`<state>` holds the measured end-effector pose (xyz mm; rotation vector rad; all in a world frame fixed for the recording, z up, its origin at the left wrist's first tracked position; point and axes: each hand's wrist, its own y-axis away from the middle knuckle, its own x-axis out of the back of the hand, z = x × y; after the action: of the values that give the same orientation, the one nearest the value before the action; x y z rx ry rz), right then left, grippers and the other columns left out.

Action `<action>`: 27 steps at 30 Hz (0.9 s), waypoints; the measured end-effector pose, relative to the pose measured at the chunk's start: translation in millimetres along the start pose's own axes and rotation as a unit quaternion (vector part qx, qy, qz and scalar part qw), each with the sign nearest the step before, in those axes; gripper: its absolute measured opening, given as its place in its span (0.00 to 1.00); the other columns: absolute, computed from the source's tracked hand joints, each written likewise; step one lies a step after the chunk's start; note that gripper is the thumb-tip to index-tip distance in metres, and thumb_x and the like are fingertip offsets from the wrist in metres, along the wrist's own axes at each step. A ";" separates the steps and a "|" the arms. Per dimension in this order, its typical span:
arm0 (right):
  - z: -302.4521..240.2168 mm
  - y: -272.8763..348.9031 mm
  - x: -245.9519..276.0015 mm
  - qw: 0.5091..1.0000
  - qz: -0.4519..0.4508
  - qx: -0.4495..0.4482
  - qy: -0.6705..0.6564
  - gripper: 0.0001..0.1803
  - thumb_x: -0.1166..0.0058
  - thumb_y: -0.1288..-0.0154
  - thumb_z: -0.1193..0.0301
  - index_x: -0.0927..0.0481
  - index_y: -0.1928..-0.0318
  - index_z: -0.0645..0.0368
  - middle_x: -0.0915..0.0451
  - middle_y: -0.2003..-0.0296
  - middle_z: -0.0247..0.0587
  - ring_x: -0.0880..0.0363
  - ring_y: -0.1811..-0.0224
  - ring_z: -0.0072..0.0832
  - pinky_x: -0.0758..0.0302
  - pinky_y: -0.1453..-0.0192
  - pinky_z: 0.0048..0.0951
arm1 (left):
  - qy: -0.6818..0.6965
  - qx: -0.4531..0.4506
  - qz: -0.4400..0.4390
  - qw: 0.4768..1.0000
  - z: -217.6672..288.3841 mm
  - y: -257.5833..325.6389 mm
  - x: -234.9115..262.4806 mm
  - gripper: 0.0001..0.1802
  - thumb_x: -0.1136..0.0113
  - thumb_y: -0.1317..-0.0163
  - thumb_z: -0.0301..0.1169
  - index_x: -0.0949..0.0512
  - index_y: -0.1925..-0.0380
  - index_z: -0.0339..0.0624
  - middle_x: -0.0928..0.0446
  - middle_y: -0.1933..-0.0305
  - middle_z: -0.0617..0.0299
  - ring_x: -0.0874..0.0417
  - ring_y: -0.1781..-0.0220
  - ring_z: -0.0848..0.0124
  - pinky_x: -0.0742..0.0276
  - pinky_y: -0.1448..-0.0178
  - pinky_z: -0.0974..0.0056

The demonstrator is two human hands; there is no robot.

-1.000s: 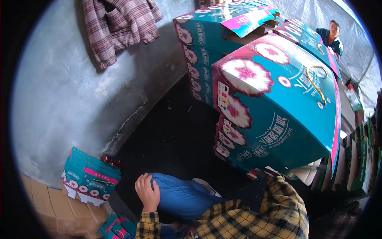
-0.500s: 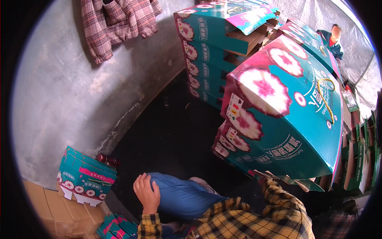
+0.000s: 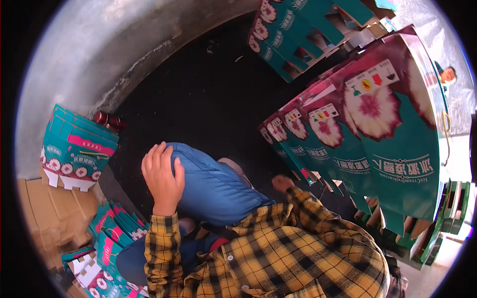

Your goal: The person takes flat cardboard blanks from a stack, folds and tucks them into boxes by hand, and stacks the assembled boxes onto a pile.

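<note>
My left hand (image 3: pixel 162 175) lies over the bent knee of my blue trousers (image 3: pixel 208 186), fingers stretched out and holding nothing. Lower right of the knee, my right hand (image 3: pixel 283 183) hangs over the dark floor with its fingers curled in; nothing shows in it. It is nearest to a tall stack of teal and purple cartons (image 3: pixel 370 144), printed with sliced-vegetable pictures, and is apart from it. Loose flaps stick out along the stack's lower edge. A yellow cord handle (image 3: pixel 445 131) shows on the end carton.
Another teal carton stack (image 3: pixel 298 37) stands farther back. At left, folded teal cartons (image 3: pixel 79 149) lean on brown cardboard (image 3: pixel 54 213) beside a dark red cylindrical object (image 3: pixel 108 119). More flat cartons (image 3: pixel 117 228) lie by my legs. A person (image 3: pixel 447 74) is at far right.
The view has tilted downward, so things sit higher in it. My right hand has come away from the carton stack's lower edge toward the left. My left hand stays on the knee.
</note>
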<state>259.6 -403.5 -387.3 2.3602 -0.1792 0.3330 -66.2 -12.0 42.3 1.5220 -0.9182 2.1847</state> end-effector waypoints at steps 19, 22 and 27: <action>-85.1 -65.2 109.9 0.983 0.125 -0.059 0.121 0.43 0.47 0.25 0.41 0.36 0.22 0.54 0.16 0.60 0.40 0.21 0.62 0.30 0.22 0.55 0.38 | 0.020 0.022 -0.022 0.999 -16.7 7.4 3.4 0.19 0.40 0.38 0.29 0.21 0.47 0.34 0.23 0.36 0.49 0.28 0.29 0.48 0.38 0.24 0.42; -94.3 -72.5 86.0 0.983 0.073 -0.121 0.119 0.37 0.53 0.25 0.40 0.29 0.26 0.47 0.27 0.29 0.53 0.28 0.29 0.56 0.28 0.29 0.55 | -0.004 0.024 -0.040 0.999 -19.6 15.4 1.9 0.20 0.39 0.41 0.31 0.20 0.48 0.34 0.23 0.37 0.47 0.27 0.31 0.48 0.38 0.26 0.40; -62.4 -47.6 137.6 0.983 0.078 -0.055 0.156 0.43 0.43 0.24 0.48 0.42 0.20 0.59 0.16 0.57 0.42 0.22 0.66 0.25 0.22 0.60 0.35 | 0.041 0.021 -0.041 0.998 -14.8 1.7 -9.4 0.21 0.40 0.40 0.31 0.20 0.48 0.33 0.23 0.37 0.47 0.26 0.31 0.47 0.38 0.25 0.39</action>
<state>390.2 -330.6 -335.2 2.1579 -0.2262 0.7423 -74.2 -2.6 29.8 1.4496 -0.7753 2.2045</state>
